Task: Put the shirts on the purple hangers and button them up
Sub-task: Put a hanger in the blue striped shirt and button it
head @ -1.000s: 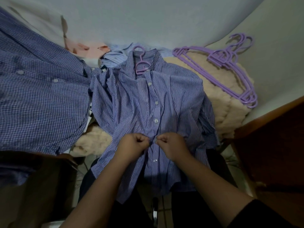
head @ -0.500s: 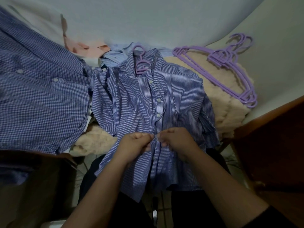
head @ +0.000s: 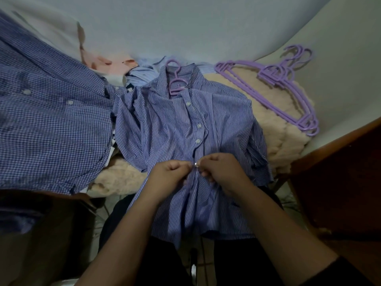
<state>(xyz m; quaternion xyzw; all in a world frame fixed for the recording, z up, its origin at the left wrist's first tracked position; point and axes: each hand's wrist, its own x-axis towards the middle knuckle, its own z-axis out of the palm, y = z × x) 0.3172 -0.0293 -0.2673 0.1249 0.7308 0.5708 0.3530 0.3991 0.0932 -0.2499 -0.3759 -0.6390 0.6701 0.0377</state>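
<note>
Striped shirt [head: 185, 129] lies flat on the bed, collar away from the person, already on a purple hanger [head: 176, 84]; hem hangs over the near edge. Left hand [head: 169, 175] and right hand [head: 221, 172] each pinch a placket edge, meeting at a button [head: 195, 165]; three buttons above look closed. Fabric thin, limp, wrinkles easily; best gripped right beside the buttonhole. Checked shirt [head: 47, 120] crowds the left, spare hangers [head: 288, 83] lie right; room is tight, only toward the lap.
</note>
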